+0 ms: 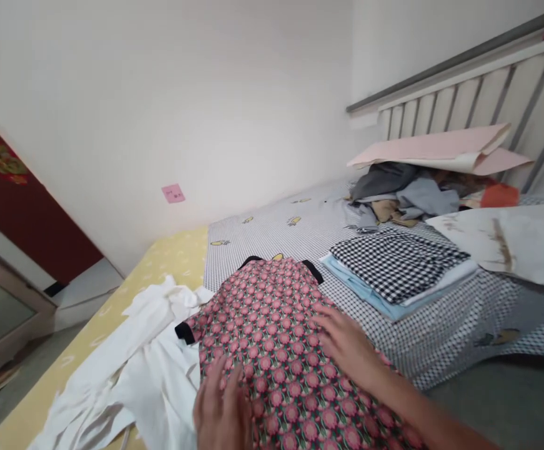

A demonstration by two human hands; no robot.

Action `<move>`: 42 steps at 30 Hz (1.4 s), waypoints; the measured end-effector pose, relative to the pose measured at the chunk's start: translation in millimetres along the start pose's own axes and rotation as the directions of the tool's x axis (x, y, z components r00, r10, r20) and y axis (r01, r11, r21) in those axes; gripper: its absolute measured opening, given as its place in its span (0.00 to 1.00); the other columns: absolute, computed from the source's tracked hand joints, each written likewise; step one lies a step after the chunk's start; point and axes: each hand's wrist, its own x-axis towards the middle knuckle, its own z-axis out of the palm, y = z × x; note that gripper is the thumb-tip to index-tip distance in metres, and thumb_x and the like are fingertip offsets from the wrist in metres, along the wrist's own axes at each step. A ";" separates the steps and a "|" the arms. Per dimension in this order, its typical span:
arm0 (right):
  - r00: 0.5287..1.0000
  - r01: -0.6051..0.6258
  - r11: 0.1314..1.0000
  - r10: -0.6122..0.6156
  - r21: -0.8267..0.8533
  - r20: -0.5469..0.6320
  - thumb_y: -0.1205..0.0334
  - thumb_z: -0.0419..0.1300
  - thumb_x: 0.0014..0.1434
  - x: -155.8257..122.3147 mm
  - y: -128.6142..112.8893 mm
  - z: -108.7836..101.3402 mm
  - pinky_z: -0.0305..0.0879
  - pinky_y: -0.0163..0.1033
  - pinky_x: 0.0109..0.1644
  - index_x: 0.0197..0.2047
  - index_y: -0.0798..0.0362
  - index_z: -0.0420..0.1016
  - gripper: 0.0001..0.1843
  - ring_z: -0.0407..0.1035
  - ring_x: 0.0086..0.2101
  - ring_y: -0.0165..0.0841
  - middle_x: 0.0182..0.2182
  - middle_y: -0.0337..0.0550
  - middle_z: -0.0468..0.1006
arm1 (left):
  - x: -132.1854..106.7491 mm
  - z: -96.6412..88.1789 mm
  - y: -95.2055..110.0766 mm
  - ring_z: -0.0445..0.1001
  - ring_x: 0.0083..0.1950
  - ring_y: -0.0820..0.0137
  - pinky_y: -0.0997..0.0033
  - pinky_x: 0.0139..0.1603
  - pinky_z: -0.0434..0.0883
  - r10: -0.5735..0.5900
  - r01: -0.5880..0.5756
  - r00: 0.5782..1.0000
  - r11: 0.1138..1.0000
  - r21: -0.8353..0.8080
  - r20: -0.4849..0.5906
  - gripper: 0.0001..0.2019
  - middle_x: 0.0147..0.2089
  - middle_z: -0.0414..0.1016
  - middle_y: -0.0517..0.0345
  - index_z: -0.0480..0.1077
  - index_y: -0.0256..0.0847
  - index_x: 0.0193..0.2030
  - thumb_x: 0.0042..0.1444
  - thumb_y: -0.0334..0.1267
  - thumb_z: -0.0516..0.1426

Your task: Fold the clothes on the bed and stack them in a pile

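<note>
A pink floral garment with black trim [272,325] lies spread flat on the bed. My left hand [222,406] rests open on its near left part, fingers stretched flat. My right hand [344,344] lies open on its right side, fingers spread and pressing the cloth down. Neither hand holds anything.
White crumpled cloth [131,369] lies left of the garment on a yellow sheet [178,253]. A folded stack topped by black-and-white check fabric [396,269] sits to the right on the checked bedsheet [272,234]. A heap of clothes [407,194], pink board [440,150] and headboard [487,94] stand behind.
</note>
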 end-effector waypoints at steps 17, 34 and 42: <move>0.503 -0.658 0.275 0.853 0.701 0.138 0.60 0.61 0.62 156.5 81.5 40.6 0.61 0.31 0.17 0.65 0.55 0.56 0.31 0.70 0.17 0.33 0.24 0.37 0.75 | 75.6 89.0 -92.7 0.61 0.72 0.48 0.36 0.71 0.56 0.132 -0.214 0.977 0.576 0.789 0.168 0.27 0.71 0.65 0.41 0.67 0.40 0.68 0.64 0.38 0.46; 0.937 -0.195 0.968 0.135 -0.160 -0.324 0.69 0.52 0.62 138.6 56.6 37.1 0.57 0.54 0.67 0.63 0.49 0.71 0.26 0.62 0.63 0.45 0.64 0.54 0.67 | 74.6 85.2 -73.6 0.68 0.68 0.51 0.43 0.67 0.64 0.192 -0.286 0.950 0.230 0.930 0.244 0.25 0.69 0.68 0.44 0.65 0.42 0.69 0.66 0.38 0.45; 0.949 0.104 0.901 0.038 -0.422 0.314 0.45 0.43 0.72 120.7 70.8 99.9 0.40 0.60 0.73 0.74 0.39 0.54 0.31 0.46 0.71 0.45 0.73 0.45 0.55 | 73.6 85.2 -77.7 0.68 0.68 0.51 0.42 0.67 0.63 0.210 -0.287 0.949 0.253 0.924 0.237 0.26 0.69 0.69 0.44 0.67 0.42 0.67 0.65 0.37 0.45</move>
